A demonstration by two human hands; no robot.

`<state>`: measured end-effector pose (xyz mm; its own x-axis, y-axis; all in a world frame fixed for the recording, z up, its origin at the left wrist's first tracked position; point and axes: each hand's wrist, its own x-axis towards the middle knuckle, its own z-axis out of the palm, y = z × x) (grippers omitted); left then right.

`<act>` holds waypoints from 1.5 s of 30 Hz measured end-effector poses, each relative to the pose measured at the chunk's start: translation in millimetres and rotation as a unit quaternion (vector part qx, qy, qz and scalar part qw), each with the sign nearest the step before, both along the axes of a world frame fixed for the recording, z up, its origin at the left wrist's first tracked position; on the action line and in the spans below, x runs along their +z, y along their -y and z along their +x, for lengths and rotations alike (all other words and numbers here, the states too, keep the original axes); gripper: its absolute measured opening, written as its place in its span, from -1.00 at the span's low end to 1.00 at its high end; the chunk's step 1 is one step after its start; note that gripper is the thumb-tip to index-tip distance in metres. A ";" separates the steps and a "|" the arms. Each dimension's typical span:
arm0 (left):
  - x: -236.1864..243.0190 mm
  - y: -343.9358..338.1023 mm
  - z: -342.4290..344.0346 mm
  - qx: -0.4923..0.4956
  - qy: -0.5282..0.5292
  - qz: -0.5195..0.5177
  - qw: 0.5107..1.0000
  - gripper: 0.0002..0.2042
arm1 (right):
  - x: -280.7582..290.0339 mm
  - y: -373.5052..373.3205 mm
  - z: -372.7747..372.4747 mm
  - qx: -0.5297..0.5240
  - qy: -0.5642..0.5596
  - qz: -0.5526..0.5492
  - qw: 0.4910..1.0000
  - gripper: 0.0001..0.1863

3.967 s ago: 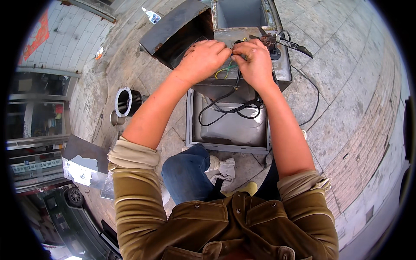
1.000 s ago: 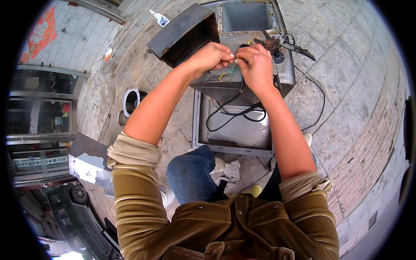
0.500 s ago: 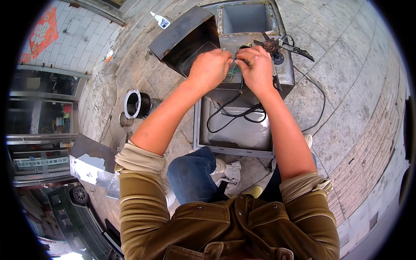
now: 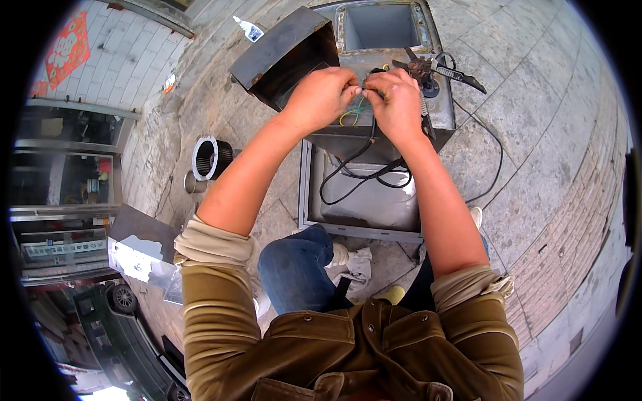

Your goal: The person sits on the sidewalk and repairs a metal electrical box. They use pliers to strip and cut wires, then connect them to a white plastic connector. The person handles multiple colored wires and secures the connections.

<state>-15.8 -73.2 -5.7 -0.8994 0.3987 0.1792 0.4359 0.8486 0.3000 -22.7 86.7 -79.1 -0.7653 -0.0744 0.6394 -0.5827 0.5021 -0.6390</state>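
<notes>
Above a metal housing (image 4: 438, 113), my two hands meet with fingertips pinched at thin wires. My left hand (image 4: 319, 100) is closed, and the small end in its fingers is mostly hidden. My right hand (image 4: 397, 100) pinches a thin wire whose blue tip shows between the hands. Green and yellow wires (image 4: 349, 119) curl out just below the fingertips. A black cable (image 4: 348, 160) loops down from under my right hand over a grey metal tray-like panel (image 4: 364, 232). Beside my left hand, a dark metal cover (image 4: 284, 50) lies tilted with its hollow side facing the hands.
A square opening (image 4: 380, 28) lies in the housing's far end. Right of my hands sits a rusty clamp-like part with a black handle (image 4: 461, 77). On the paving are a spray bottle (image 4: 249, 30), a fan wheel (image 4: 211, 159) and a metal ring (image 4: 194, 183).
My left hand has shifted slightly left and its fingers have drawn a little away from the right hand's. My right hand has hardly moved.
</notes>
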 end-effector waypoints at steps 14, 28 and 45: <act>34.0 -29.5 -13.3 -0.114 -0.061 -0.407 0.904 -0.88 | 2.3 1.1 -4.1 0.012 -0.014 0.038 0.999 -0.85; 6.8 6.5 -12.7 -0.067 -0.102 -0.070 0.990 -0.87 | -1.9 4.5 -6.1 0.004 0.010 -0.021 1.000 -0.89; 3.6 49.9 128.5 0.137 -0.058 0.114 0.982 -0.78 | -20.5 4.1 -13.2 0.038 -0.018 0.036 0.998 -0.83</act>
<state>112.7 -123.1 -2.1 -0.9356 0.0831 0.3431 0.2436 0.8555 0.4569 -36.0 82.6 -99.5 -0.7323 -0.1778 0.6574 -0.6429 0.4990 -0.5811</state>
